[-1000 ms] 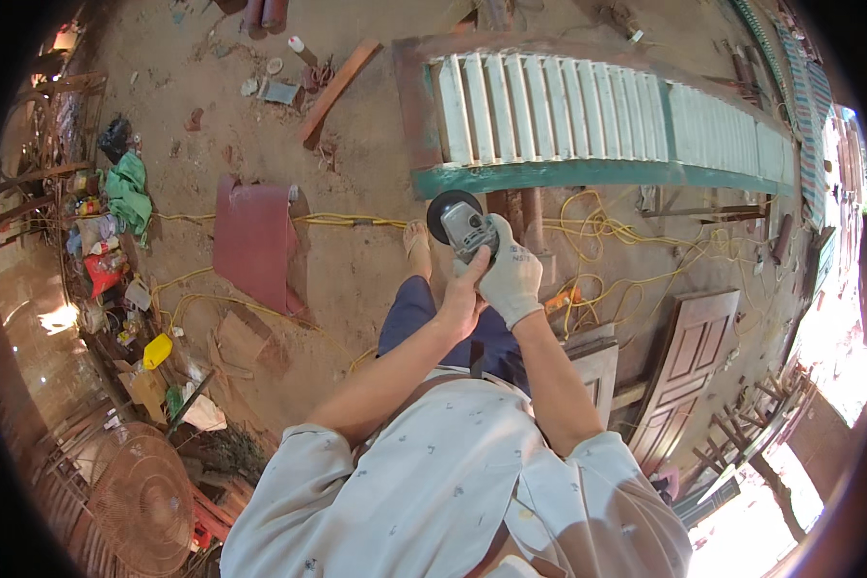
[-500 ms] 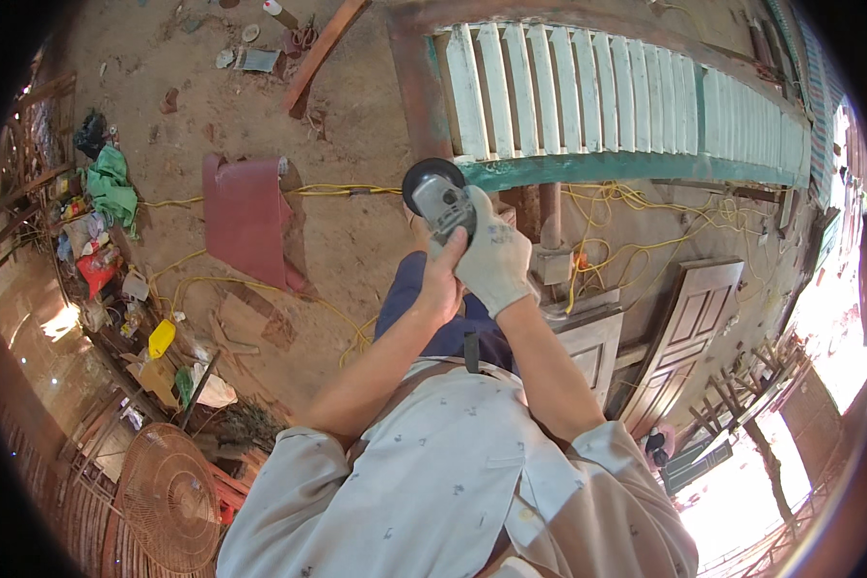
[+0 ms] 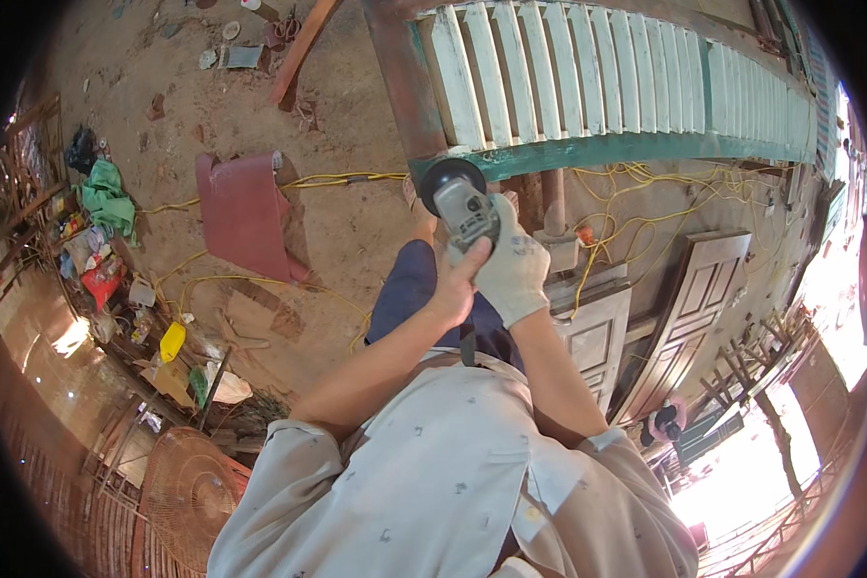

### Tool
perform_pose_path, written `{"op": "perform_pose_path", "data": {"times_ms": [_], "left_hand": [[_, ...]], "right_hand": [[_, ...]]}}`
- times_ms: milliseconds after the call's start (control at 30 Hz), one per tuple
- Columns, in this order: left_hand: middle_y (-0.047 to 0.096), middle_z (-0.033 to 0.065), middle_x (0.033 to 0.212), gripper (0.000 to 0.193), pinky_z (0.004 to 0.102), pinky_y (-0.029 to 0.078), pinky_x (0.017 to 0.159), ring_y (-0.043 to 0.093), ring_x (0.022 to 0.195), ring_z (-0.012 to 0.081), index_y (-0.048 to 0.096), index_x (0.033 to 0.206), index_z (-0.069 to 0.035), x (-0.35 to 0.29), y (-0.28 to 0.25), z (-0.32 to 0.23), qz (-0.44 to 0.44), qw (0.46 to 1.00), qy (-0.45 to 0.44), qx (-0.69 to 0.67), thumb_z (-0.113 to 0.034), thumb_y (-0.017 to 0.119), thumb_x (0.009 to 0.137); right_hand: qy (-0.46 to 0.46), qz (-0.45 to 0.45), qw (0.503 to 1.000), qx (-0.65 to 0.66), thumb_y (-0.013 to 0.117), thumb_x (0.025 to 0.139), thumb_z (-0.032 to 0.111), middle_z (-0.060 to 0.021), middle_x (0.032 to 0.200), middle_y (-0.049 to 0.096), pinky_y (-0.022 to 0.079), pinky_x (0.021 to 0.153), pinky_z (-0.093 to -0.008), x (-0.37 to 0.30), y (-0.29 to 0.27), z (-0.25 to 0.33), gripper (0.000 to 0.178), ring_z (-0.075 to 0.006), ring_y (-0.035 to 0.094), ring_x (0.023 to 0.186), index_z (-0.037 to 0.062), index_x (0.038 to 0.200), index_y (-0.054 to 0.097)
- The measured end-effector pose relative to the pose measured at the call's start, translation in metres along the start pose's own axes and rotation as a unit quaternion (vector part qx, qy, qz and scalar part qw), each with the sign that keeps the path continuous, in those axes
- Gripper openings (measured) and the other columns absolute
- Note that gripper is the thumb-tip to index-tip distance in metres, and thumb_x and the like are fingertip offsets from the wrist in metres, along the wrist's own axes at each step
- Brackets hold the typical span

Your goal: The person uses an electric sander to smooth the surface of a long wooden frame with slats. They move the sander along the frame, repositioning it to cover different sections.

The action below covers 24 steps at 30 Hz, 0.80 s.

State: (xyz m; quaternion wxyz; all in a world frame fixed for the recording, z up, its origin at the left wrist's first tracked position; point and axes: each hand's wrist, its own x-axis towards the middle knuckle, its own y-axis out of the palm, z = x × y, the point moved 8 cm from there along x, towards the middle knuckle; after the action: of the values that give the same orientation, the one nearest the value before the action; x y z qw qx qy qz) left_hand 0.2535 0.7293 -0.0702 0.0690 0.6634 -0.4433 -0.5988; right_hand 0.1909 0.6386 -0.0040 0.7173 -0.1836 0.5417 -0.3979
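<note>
Both my hands are closed around an angle grinder (image 3: 470,214) with a round dark disc at its far end. My bare left hand (image 3: 460,281) grips the rear of its body, thumb on top. My right hand (image 3: 512,270), in a whitish work glove, wraps the right side; some of its fingers are hidden. The disc lies at the lower left corner of a louvred shutter panel (image 3: 588,156), with a green lower rail, reddish-brown bare wood at the left end and white slats. I cannot tell whether disc and rail touch.
A dark red sheet (image 3: 246,217) lies on the dirt floor to the left, beside yellow cable (image 3: 332,180). More cable tangles on the right, near panelled doors (image 3: 689,308). A wooden stool or post (image 3: 552,217) stands under the shutter. Clutter and a fan (image 3: 191,486) are lower left.
The grinder and both hands have shifted slightly right and nearer to me, along the shutter's lower corner. The whole view has also shifted a little. Both hands keep their grip.
</note>
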Motion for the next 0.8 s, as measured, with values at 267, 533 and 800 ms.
{"op": "perform_pose_path", "data": {"times_ms": [267,533,800], "left_hand": [[0.067,0.0043,0.136,0.049,0.036,0.054,0.106,0.066,0.124,0.0179,0.055,0.147,-0.008,-0.008,-0.023,-0.024,0.003,1.0,-0.002,-0.024,-0.03,0.07,0.107],[0.069,0.0003,0.131,0.046,0.0309,0.056,0.097,0.067,0.116,0.0115,0.06,0.144,-0.009,0.011,0.028,0.02,0.054,0.995,-0.075,0.039,-0.034,0.071,0.107],[0.067,0.0034,0.135,0.047,0.0342,0.052,0.106,0.065,0.124,0.0151,0.056,0.147,-0.006,-0.004,0.001,-0.018,-0.009,0.999,-0.028,0.043,-0.032,0.067,0.109]], "right_hand": [[-0.036,0.002,0.999,0.006,0.073,0.087,0.033,-0.0195,0.122,0.075,0.059,0.086,-0.0477,-0.001,0.013,0.023,0.075,-0.0374,0.075,0.106,0.011,0.154,0.048],[0.016,-0.053,0.998,0.035,0.076,0.086,0.032,-0.0197,0.112,0.078,0.059,0.083,-0.049,-0.002,-0.022,-0.031,0.075,-0.0397,0.077,0.098,0.0146,0.154,0.049],[-0.029,-0.042,0.998,0.047,0.076,0.085,0.036,-0.0196,0.121,0.076,0.059,0.087,-0.0472,0.0,-0.005,0.008,0.078,-0.0374,0.076,0.106,0.0115,0.155,0.049]]}}
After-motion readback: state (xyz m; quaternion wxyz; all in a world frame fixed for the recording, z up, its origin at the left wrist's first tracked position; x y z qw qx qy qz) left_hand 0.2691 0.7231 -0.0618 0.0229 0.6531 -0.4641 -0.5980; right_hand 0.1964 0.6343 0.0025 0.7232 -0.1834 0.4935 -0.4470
